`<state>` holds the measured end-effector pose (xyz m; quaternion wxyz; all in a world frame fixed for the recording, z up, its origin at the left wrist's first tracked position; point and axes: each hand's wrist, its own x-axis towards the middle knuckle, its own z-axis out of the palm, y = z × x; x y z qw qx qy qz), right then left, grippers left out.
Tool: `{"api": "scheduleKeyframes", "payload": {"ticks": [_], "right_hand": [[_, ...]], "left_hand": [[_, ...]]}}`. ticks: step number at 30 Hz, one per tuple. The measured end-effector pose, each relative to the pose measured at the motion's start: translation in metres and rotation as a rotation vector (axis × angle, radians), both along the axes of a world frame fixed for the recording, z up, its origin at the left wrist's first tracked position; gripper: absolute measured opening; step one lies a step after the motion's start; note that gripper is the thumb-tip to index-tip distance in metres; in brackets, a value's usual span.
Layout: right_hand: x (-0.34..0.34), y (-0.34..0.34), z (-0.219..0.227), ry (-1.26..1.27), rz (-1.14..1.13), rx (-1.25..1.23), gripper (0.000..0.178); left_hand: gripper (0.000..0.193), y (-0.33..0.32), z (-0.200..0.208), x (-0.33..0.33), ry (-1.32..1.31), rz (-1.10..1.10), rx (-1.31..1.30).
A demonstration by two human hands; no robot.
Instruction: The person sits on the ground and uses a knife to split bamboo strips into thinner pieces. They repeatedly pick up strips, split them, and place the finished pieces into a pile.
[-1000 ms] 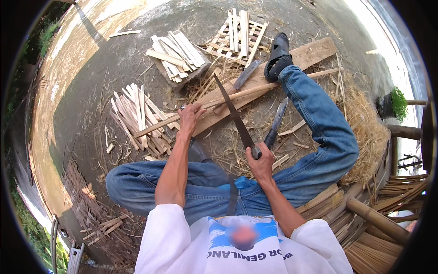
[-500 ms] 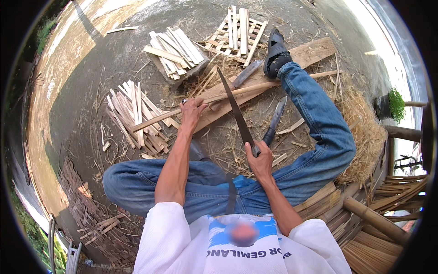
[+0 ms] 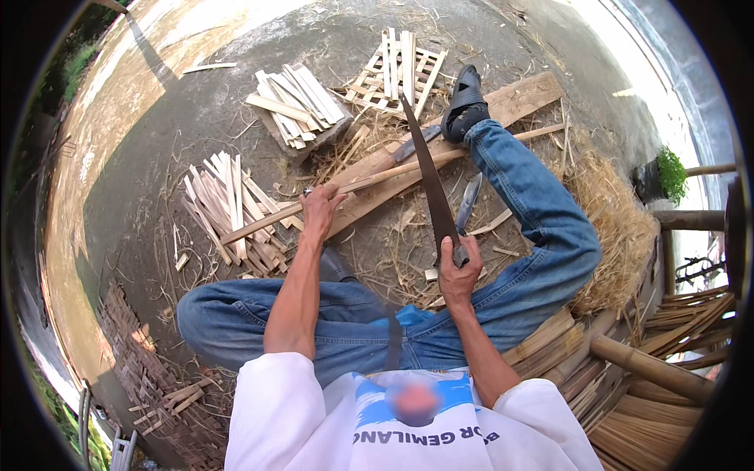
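Note:
My right hand [image 3: 461,275] is closed round the handle of a handsaw. The dark saw blade [image 3: 430,177] points away from me and crosses over a long wooden strip [image 3: 377,180]. On that strip, left of the saw, my left hand [image 3: 320,210] is closed. The strip lies slantwise over a wide wooden plank [image 3: 357,208], and my sandalled right foot [image 3: 465,110] rests on the plank near its far end. One large knife [image 3: 416,144] lies on the plank. Another knife [image 3: 469,202] lies on the ground right of the saw, its handle partly hidden.
Cut wooden slats lie in a pile [image 3: 228,208] at the left, and more [image 3: 298,98] sit on a stone block [image 3: 310,145]. Farther back is a slatted wooden lattice [image 3: 428,78]. Shavings [image 3: 616,228] heap beyond my right leg; bamboo poles [image 3: 652,369] stand at the right.
My right hand and the saw have shifted right along the strip, the blade's tip swinging right too. My left hand keeps its hold on the strip. The whole view has tilted slightly.

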<state>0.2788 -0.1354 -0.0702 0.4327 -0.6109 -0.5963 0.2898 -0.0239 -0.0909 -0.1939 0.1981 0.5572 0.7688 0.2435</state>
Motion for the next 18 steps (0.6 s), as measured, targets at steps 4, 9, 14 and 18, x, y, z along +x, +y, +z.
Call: {"api": "scheduleKeyframes", "payload": {"ticks": [4,9,14,18], "right_hand": [[0.004,0.000,0.002,-0.009,-0.011,-0.027,0.024],[0.008,-0.004,0.011,-0.002,-0.036,0.005,0.026],[0.008,-0.013,0.028,0.033,-0.056,0.016,0.026],[0.001,-0.015,0.036,0.061,-0.068,-0.022,0.026]], "left_hand": [[0.040,-0.008,0.001,-0.012,-0.023,0.014,-0.028],[0.039,-0.013,0.009,-0.019,-0.042,0.049,-0.043],[0.037,-0.017,0.016,-0.026,-0.016,0.056,0.016],[0.036,-0.023,0.020,-0.036,0.010,0.063,0.013]]}}
